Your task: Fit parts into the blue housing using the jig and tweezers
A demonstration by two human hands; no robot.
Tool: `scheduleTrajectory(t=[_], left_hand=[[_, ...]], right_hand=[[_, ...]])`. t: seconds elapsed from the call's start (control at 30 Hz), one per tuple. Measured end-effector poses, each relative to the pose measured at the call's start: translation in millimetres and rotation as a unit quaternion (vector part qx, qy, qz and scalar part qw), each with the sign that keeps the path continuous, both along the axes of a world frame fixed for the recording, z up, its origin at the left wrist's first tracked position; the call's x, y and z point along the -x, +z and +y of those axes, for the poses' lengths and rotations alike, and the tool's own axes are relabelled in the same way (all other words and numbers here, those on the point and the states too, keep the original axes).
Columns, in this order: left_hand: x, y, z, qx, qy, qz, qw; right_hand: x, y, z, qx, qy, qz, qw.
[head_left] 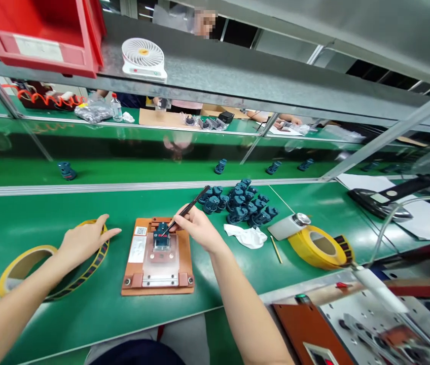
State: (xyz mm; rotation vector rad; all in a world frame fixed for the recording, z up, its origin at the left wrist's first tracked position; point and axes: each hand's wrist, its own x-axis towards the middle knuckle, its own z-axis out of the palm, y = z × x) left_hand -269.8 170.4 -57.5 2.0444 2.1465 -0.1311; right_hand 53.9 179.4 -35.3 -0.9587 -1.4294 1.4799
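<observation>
My right hand (198,229) grips black tweezers (192,204) near their middle. Their tips reach down to a dark blue plastic housing (163,227), touching or just above the dark label on its front. That housing sits in an orange-brown fixture (185,258) with a clear plate on the bench. To the left of the fixture, my left hand (81,240) hovers over or rests on a label strip (95,266), thumb and index finger stretched apart. The strip is black with yellow edges and unwinds from a yellow label roll (27,256). My left hand partly hides the strip.
Several dark blue housings (247,203) cluster behind my right hand. Right of them lie a white cloth (246,236), a white bottle (289,226) and another yellow roll (314,247). Blue parts (66,171) line the green conveyor. A metal shelf holds a red bin (47,48) and a fan (143,56).
</observation>
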Motion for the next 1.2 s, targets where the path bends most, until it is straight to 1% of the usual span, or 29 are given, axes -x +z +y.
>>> scheduleTrajectory(t=[0.03, 0.07, 0.13, 0.17, 0.2, 0.23, 0.3, 0.37, 0.4, 0.43, 0.5, 0.6, 0.97, 1.2], left_hand=[[0.8, 1.1, -0.6, -0.005, 0.008, 0.016, 1.0], [0.8, 2.9, -2.8, -0.027, 0.012, 0.025, 0.999], [-3.7, 6.3, -12.5, -0.114, -0.007, 0.013, 0.993], [-9.0, 7.0, -20.1, -0.166, -0.035, -0.014, 0.985], [-16.3, 6.4, -29.4, -0.208, -0.078, -0.054, 0.973], [-25.4, 4.5, -40.1, -0.233, -0.133, -0.1, 0.958], [-46.3, -3.5, -63.2, -0.233, -0.247, -0.173, 0.925], [-65.6, -15.2, -84.3, -0.211, -0.335, -0.19, 0.898], [-72.9, -21.3, -92.5, -0.21, -0.36, -0.183, 0.89], [-78.2, -27.1, -98.8, -0.215, -0.372, -0.172, 0.887], [-83.0, -36.1, -105.5, -0.226, -0.373, -0.153, 0.887], [-81.9, -41.9, -105.8, -0.223, -0.366, -0.141, 0.893], [-84.1, -39.6, -107.0, -0.221, -0.356, -0.133, 0.898], [-84.4, -40.2, -106.4, -0.232, -0.356, -0.144, 0.894]], right_hand=[[-2.9, -3.7, 2.1, 0.008, 0.007, 0.005, 1.0], [-4.8, -7.4, 4.0, 0.013, 0.013, 0.007, 1.0], [-6.5, -14.5, 7.1, 0.013, 0.023, 0.006, 1.0], [-6.6, -17.6, 8.2, 0.013, 0.027, 0.006, 1.0], [-6.4, -20.3, 9.1, 0.014, 0.03, 0.008, 0.999], [-5.9, -22.5, 9.7, 0.016, 0.032, 0.011, 0.999], [-4.6, -25.4, 10.1, 0.021, 0.034, 0.019, 0.999], [-3.6, -26.9, 9.5, 0.025, 0.032, 0.022, 0.999], [-3.2, -27.3, 9.0, 0.026, 0.029, 0.02, 0.999], [-3.0, -27.6, 8.6, 0.025, 0.024, 0.015, 0.999], [-3.0, -28.3, 7.9, 0.024, 0.015, 0.003, 1.0], [-3.2, -29.8, 7.7, 0.024, 0.009, 0.001, 1.0], [-3.6, -33.3, 7.7, 0.017, 0.008, 0.0, 1.0], [-3.9, -30.1, 6.0, 0.019, 0.01, -0.007, 1.0]])
